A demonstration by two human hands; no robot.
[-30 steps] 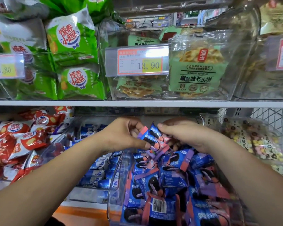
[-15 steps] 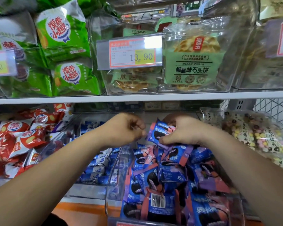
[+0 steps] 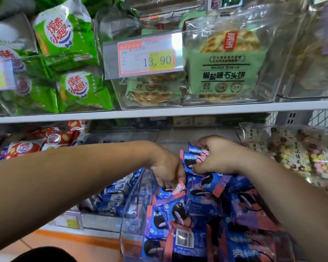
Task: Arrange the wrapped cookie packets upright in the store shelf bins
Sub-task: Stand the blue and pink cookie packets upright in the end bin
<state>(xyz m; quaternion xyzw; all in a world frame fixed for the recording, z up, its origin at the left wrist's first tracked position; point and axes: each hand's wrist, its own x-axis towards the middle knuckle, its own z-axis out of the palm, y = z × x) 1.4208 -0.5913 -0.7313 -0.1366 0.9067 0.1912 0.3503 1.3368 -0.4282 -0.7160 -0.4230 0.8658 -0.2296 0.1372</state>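
Left hand has dropped, pinching another pink-edged packet; right hand keeps its grip on upright blue-and-pink wrapped cookie packets.

13,90 on price tag; 椒盐味石头饼 on green packet.

We see small packets in blue, purple and pink wrap, each printed with a dark sandwich cookie, filling a clear bin on the lower shelf. Most stand on edge but lean and overlap in loose rows. A front packet shows its barcode. At the back of the bin, our right hand grips a pair upright, one behind the other. Just left, our left hand pinches a pink-edged packet atop the pile.
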